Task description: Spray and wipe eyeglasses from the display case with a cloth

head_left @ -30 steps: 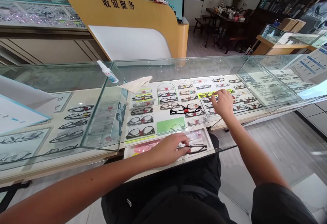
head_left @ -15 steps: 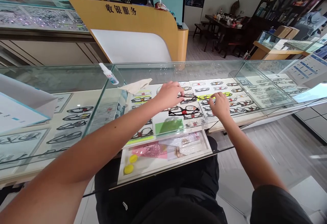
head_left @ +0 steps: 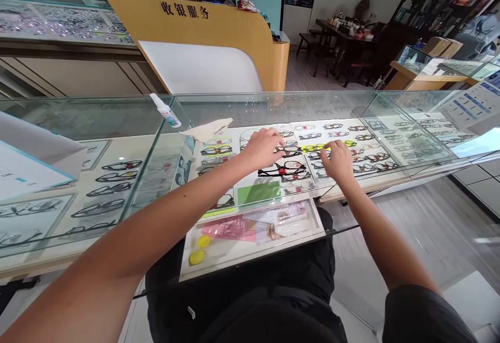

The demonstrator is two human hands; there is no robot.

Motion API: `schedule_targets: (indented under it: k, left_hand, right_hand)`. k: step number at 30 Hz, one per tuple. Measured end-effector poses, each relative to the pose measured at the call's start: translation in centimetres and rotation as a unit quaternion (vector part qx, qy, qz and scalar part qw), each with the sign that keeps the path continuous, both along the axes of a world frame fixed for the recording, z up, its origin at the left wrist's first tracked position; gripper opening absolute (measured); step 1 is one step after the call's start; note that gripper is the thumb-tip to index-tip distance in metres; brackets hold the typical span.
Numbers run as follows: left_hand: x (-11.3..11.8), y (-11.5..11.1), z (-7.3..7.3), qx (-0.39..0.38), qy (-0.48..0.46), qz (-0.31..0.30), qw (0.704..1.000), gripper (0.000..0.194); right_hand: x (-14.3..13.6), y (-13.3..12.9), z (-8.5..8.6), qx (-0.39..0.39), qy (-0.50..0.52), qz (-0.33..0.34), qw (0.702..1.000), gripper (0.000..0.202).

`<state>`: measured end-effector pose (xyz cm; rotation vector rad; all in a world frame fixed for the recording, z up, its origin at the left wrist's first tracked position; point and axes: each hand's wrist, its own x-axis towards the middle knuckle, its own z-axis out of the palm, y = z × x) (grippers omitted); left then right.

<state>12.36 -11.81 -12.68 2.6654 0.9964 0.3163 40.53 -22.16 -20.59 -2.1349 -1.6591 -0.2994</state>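
Observation:
My left hand [head_left: 262, 148] is over the glass counter, thumb and index finger closed at the end of a pair of dark eyeglasses [head_left: 291, 151]. Their outline merges with frames under the glass. My right hand [head_left: 339, 161] hovers to the right, fingers loosely bent and apart, with nothing visible in it. Just nearer to me, black eyeglasses [head_left: 282, 169] with a red tag rest between the two hands. A green sheet [head_left: 259, 193] lies in front of them. Several rows of eyeglasses show through the glass beneath.
A white bottle [head_left: 166, 111] and a beige cloth [head_left: 207, 130] lie on the counter glass [head_left: 219, 104]. An open drawer [head_left: 250, 257] at my lap holds pink packets and two yellow discs [head_left: 197, 257]. White stands flank the counter; a cashier desk [head_left: 219, 25] is beyond.
Both hands have shifted very slightly, the right one a little to the right. The view has tilted a bit. The black eyeglasses with the red tag stay in place.

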Motion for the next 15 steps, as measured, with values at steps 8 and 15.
schedule_targets:
  k: [8, 15]
  left_hand:
    - [-3.0, -11.7, 2.1, -0.155, -0.175, -0.221, 0.947, 0.017]
    - [-5.6, -13.8, -10.1, -0.296, -0.009, -0.187, 0.937, 0.03]
  right_hand:
    - [0.0, -0.1, 0.0, -0.002, -0.012, 0.003, 1.0, 0.033]
    - [-0.3, -0.1, 0.1, -0.007, -0.012, -0.004, 1.0, 0.03]
